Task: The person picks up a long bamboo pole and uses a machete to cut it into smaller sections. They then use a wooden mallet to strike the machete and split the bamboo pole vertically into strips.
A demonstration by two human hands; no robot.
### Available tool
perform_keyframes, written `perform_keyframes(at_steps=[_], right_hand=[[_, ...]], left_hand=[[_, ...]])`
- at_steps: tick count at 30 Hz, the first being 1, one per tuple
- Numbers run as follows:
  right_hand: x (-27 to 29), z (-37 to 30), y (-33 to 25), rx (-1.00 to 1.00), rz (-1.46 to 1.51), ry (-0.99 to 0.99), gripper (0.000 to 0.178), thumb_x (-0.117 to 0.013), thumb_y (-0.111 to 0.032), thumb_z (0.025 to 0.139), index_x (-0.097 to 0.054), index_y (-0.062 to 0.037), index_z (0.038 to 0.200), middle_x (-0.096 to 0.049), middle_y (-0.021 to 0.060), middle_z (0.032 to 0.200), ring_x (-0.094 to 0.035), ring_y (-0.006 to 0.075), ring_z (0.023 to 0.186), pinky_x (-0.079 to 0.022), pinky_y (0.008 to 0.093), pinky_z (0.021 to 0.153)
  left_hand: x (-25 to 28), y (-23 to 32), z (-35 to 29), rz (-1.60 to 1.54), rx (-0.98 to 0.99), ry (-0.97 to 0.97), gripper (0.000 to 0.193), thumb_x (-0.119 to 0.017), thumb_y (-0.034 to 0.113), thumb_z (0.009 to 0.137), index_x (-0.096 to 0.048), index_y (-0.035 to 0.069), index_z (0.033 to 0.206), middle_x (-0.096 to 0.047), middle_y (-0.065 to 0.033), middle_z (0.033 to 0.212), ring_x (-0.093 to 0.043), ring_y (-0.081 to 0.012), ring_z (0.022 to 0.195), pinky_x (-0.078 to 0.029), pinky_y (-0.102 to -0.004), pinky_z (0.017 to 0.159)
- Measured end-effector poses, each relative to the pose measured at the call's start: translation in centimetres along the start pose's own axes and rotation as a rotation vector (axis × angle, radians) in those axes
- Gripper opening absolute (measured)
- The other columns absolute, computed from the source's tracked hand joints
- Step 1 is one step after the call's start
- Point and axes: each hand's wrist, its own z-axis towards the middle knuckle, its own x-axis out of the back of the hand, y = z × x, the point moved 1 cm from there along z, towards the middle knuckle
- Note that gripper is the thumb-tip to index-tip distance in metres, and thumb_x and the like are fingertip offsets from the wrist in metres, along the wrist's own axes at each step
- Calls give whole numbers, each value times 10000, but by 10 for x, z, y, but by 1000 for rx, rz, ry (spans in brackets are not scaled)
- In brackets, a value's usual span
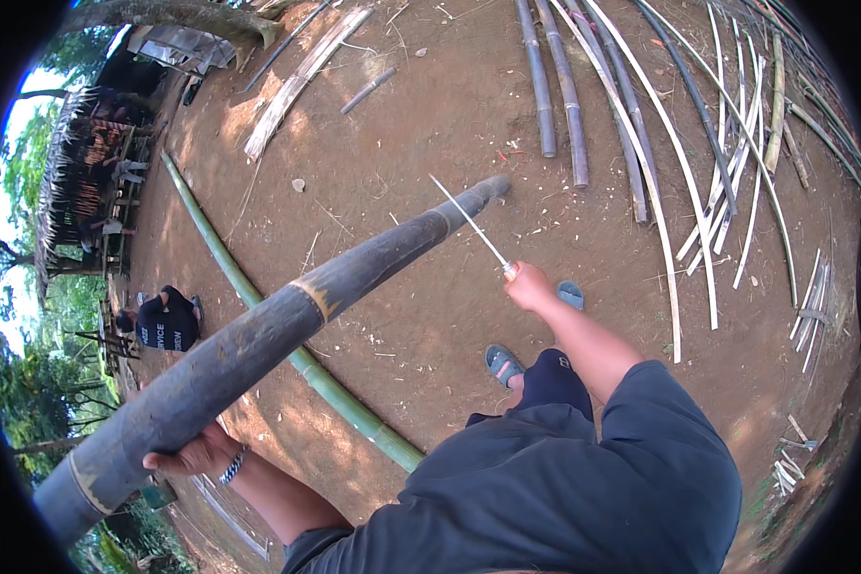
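A thick dark bamboo pole (230,368) slants across the view from the lower left toward the middle, its narrower end pointing to the far right. My left hand (199,453) supports it from beneath near the wide end, the fingers curled around its underside. In my right hand (529,287) is the handle of a long, thin-bladed knife (478,231). The blade points up and left and crosses the pole in view near its narrow end; whether the two touch I cannot tell.
A long green bamboo pole (349,408) lies on the dirt ground under the dark one. Dark bamboo poles (566,105) and pale split strips (665,124) lie at the far right. A person in dark clothing (169,320) is low to the ground at left, near a thatched shelter (57,182).
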Motion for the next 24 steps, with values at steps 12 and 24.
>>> perform_keyframes(at_steps=[12, 24], right_hand=[[-27, 121, 5, 168, -240, -218, 283, -645, -175, 872, -595, -122, 1146, -720, 193, 1029, -698, 404, 982, -557, 531, 833], [12, 159, -16, 298, -278, -348, 262, -661, -193, 876, -596, -101, 1112, -719, 192, 994, -685, 420, 975, -543, 533, 819]], left_hand=[[-7, 16, -28, 340, -118, 99, 1066, -795, 544, 752, -353, -111, 1467, -449, -288, 1487, -403, -418, 1424, -246, -590, 1225], [-24, 36, -23, 386, -55, -42, 1052, -875, 446, 608, -432, -110, 1384, -507, -265, 1369, -449, -410, 1334, -286, -559, 1195]])
